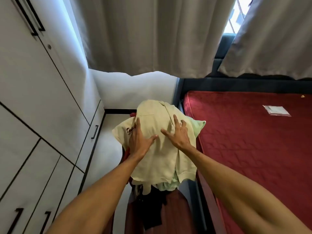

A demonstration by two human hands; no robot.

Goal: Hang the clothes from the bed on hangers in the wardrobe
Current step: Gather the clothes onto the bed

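Both hands lie flat on top of a heap of clothes that stands in the narrow gap between the wardrobe and the bed, not on the mattress itself. What the heap rests on cannot be made out. The top piece is a cream garment draped over the rest, with a small dark print near its left edge. The left hand presses on it beside that print, its fingers straight and pointing away from the person and the thumb stretched out to the right. The right hand rests on the same garment just beside it, fingers spread wide, the thumb reaching left until it nearly meets the other thumb; the outer fingers bend a little into the cloth. Neither hand pinches or grips anything. Under the cream piece a pale green garment sticks out toward the bed, and black cloth hangs out lower down. The wardrobe doors are white with black bar handles and all are closed. The bed has a dark red quilted mattress in a dark blue frame, and a small clear packet lies on it (well apart from the heap). Grey curtains hang behind, parted enough to show a strip of window.
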